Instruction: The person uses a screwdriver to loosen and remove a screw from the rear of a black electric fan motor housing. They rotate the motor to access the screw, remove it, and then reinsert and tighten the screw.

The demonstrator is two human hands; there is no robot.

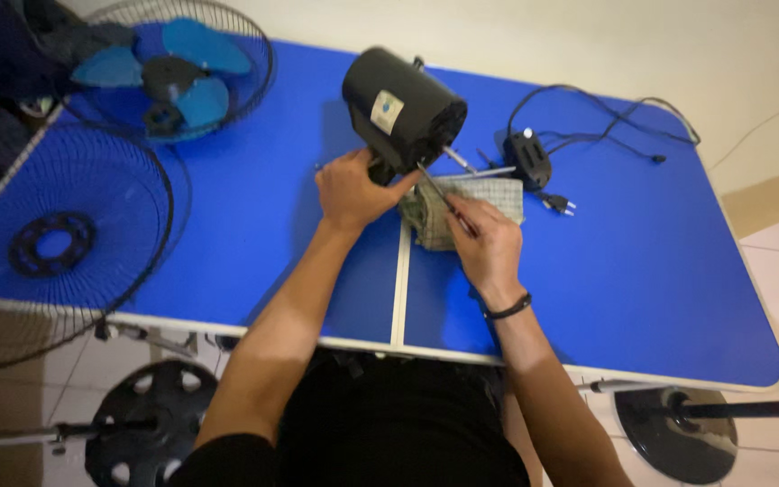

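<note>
While gripping: left hand (351,191), perhaps motor (403,110).

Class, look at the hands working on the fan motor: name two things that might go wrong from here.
The screwdriver in the right hand points toward the left hand steadying the motor housing; a slip might jab it. The round housing rests partly on a folded cloth, so it may roll if the grip loosens.

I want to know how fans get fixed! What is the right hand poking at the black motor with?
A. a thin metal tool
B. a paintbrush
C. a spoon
A: the right hand holds a thin metal tool whose tip meets the black motor.
</note>
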